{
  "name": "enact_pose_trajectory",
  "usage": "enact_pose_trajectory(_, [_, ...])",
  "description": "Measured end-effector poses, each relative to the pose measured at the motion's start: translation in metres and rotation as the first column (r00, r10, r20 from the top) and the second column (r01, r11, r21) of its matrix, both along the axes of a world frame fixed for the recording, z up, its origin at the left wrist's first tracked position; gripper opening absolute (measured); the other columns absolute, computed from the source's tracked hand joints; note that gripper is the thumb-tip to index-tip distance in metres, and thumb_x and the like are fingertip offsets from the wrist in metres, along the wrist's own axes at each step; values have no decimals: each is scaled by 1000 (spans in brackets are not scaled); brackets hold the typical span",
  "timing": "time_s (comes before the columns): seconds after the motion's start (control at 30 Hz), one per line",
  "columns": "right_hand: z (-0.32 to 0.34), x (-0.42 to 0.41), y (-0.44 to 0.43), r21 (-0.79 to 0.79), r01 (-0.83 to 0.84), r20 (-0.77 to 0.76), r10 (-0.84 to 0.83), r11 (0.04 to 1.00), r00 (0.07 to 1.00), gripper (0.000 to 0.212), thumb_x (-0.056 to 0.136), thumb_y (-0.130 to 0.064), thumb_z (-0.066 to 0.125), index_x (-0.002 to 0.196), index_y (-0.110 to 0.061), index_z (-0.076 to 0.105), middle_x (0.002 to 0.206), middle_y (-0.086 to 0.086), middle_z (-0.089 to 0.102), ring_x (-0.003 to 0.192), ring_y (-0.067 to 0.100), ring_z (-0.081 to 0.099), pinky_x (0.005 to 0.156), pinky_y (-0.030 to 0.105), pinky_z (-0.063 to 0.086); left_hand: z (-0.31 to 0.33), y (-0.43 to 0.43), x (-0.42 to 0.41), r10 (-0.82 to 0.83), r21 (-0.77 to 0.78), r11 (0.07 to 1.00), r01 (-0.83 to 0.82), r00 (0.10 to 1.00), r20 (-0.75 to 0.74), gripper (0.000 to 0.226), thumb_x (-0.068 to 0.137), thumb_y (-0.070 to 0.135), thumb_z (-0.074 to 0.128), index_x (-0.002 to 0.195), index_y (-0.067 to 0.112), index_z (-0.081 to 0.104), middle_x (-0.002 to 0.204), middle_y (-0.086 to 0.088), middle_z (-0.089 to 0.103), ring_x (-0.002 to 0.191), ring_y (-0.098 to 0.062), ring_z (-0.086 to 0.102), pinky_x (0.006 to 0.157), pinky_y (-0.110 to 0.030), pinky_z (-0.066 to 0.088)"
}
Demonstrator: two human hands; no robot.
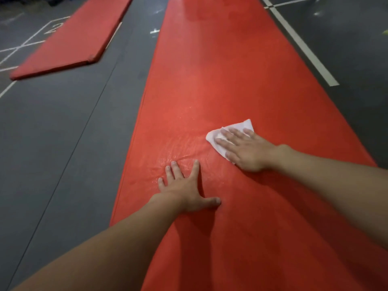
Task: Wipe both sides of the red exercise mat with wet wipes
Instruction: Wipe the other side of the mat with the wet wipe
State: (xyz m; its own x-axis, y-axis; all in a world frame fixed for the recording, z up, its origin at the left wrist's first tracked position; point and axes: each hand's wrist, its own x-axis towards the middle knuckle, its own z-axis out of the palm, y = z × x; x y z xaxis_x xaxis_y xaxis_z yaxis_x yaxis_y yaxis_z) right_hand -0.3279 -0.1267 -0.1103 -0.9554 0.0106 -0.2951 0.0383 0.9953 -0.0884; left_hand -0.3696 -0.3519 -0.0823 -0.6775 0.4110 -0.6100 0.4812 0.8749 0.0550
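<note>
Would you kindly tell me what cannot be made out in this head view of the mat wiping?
Head view:
Underside of the red mat: faces the floor, so its state is hidden.
Wet wipe: largely covered by the right hand pressing it.
Mat's near and far ends: cut off by the frame edges.
Yellow-green thing at the right edge: cut off, blurred.

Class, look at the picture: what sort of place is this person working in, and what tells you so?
Probably a sports hall or gym: long red exercise mat, second red mat beyond, and white court lines painted on dark floor.
</note>
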Motion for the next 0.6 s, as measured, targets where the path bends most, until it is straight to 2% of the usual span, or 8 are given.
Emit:
enact_pose_trajectory(0.07, [-5,12,-12,-28,-7,-36,6,1000,999,60,101,-50,4,156,-32,-12,164,0,-21,149,18,-24,120,46,-13,-1,5,4,-3,-29,1000,3,1000,-20,127,64,85,59,147,42,-26,154,-23,-32,145,-41,-24,116,-61,-2])
enact_pose_trajectory(0.13, [-11,38,-17,-62,-151,-60,147,987,987,65,94,-57,-6,155,-35,-13,163,-3,-22,147,15,-26,118,42,-17,-1,11,6,10,-54,998,-13,999,-46,125,70,78,62,149,37,-25,154,-24,-31,145,-43,-23,115,-65,1])
enact_pose_trajectory(0.2, [-9,44,-2,-55,-191,-39,189,980,981,63,96,-56,-4,155,-38,-12,164,-5,-20,149,14,-22,119,39,-14,0,16,10,-27,-58,998,22,995,-91,123,75,70,65,152,27,-21,157,-19,-29,146,-41,-21,116,-64,3])
enact_pose_trajectory(0.27, [-2,29,14,-30,-64,-3,64,997,998,57,103,-49,8,156,-37,-9,164,-4,-19,150,15,-18,121,41,-10,0,19,13,-128,7,992,130,984,-125,122,78,60,70,154,14,-13,161,-11,-22,149,-33,-16,120,-55,6])
enact_pose_trajectory(0.33, [-2,24,13,-27,51,-22,-51,998,998,57,104,-46,9,157,-33,-9,164,-2,-20,150,17,-21,122,43,-11,2,22,12,-199,88,972,216,965,-170,117,76,53,76,153,8,2,163,-10,-6,151,-29,-5,121,-47,13])
enact_pose_trajectory(0.4, [-10,44,-1,-50,-26,-76,23,998,997,61,100,-51,0,156,-32,-11,164,-1,-20,149,18,-24,120,43,-16,6,23,9,-208,120,967,226,967,-148,113,73,49,80,151,13,8,161,-15,3,150,-33,1,120,-48,18])
enact_pose_trajectory(0.5, [-11,67,11,-50,-148,-55,145,988,988,64,94,-56,-6,155,-36,-10,164,-5,-17,150,15,-20,118,38,-15,10,35,7,-189,34,981,189,982,-11,123,75,48,77,153,31,-16,160,-22,-15,149,-39,-12,119,-55,12])
enact_pose_trajectory(0.6, [-1,42,30,-20,52,0,-52,998,999,57,103,-47,8,156,-35,-9,165,-3,-18,150,16,-18,122,41,-10,11,49,10,-95,-12,995,95,994,57,125,68,74,67,152,37,-17,158,-24,-22,146,-42,-18,116,-63,7])
